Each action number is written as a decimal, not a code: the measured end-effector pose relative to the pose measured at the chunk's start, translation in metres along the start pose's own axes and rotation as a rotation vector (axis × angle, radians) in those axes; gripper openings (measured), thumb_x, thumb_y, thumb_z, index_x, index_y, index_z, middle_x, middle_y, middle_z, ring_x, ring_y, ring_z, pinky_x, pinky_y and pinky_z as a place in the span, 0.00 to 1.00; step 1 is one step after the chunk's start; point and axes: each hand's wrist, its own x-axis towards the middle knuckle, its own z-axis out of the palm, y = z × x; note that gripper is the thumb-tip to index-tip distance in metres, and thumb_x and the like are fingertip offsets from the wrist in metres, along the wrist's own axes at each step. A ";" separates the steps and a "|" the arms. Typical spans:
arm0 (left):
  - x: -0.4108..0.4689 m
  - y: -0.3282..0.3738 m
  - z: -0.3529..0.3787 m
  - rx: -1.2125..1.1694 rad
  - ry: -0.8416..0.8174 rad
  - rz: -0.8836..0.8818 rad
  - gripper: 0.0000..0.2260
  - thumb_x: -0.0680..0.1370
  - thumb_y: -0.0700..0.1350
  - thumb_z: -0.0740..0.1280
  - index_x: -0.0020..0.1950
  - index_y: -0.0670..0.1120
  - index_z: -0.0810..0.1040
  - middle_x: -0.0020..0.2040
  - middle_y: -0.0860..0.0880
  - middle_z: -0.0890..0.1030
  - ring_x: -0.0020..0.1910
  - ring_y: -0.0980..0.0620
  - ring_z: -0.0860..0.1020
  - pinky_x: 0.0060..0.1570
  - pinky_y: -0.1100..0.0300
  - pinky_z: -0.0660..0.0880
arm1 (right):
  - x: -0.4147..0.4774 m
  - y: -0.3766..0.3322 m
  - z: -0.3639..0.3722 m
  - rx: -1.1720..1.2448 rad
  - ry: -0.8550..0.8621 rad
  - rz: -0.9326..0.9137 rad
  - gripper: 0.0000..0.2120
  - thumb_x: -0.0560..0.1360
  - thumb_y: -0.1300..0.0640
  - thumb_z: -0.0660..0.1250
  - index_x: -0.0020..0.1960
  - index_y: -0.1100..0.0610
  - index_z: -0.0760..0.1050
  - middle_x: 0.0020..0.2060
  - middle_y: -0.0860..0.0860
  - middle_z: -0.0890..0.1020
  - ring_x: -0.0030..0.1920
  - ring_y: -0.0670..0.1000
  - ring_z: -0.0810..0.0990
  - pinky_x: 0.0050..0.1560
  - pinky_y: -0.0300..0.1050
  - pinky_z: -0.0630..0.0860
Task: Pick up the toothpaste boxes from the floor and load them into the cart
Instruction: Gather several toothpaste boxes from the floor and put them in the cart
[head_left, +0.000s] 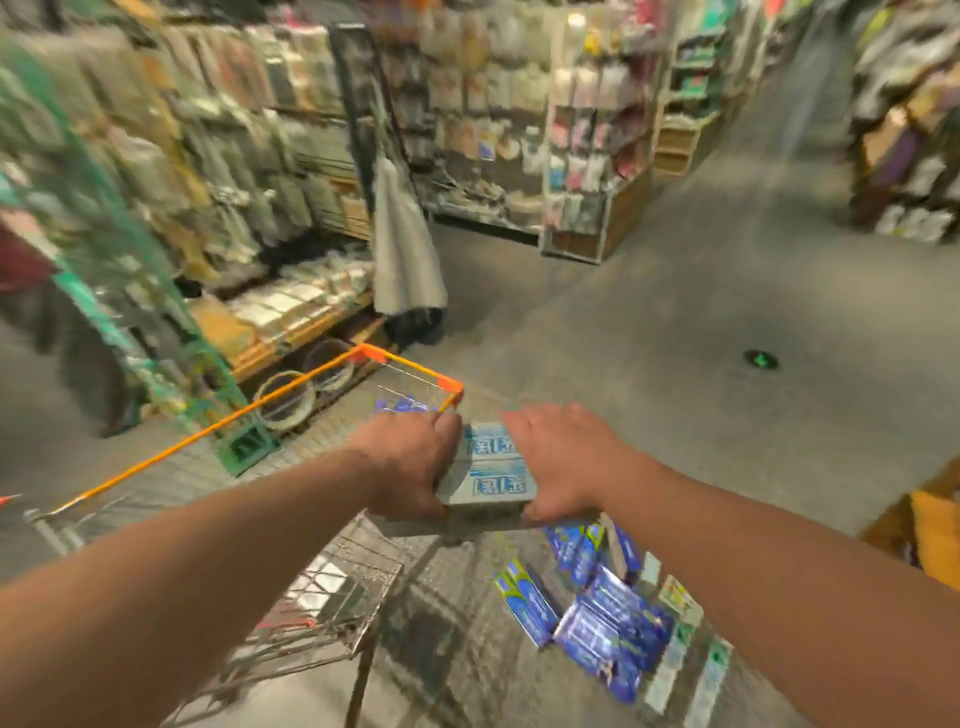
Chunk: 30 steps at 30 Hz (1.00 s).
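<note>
we held the boxes up off the floor, squeezed between our left hand and right hand, long side pointing away from us, with the cart just ahead and left.

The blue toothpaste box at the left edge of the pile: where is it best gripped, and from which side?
Pinch the blue box across its long narrow sides, near the middle, coming from above. It lies flat, and its left side is free of the pile.
</note>
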 end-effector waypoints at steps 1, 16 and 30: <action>-0.010 -0.018 -0.005 -0.007 0.013 -0.011 0.35 0.64 0.68 0.72 0.61 0.49 0.66 0.58 0.49 0.76 0.55 0.43 0.79 0.47 0.52 0.74 | 0.012 -0.012 -0.013 0.001 0.000 -0.012 0.41 0.61 0.31 0.73 0.65 0.53 0.67 0.58 0.52 0.77 0.59 0.57 0.78 0.58 0.54 0.76; -0.058 -0.257 0.000 -0.011 -0.055 -0.032 0.37 0.63 0.67 0.77 0.63 0.53 0.65 0.51 0.56 0.73 0.46 0.52 0.74 0.42 0.56 0.72 | 0.195 -0.163 -0.061 0.075 0.014 0.032 0.46 0.58 0.29 0.76 0.67 0.52 0.65 0.61 0.51 0.76 0.63 0.55 0.75 0.60 0.56 0.74; 0.071 -0.370 0.145 0.057 -0.210 -0.079 0.38 0.64 0.70 0.73 0.65 0.53 0.64 0.55 0.54 0.74 0.52 0.51 0.75 0.58 0.50 0.75 | 0.369 -0.168 0.078 0.179 -0.113 0.087 0.47 0.62 0.32 0.74 0.70 0.56 0.60 0.64 0.53 0.73 0.65 0.57 0.73 0.61 0.58 0.71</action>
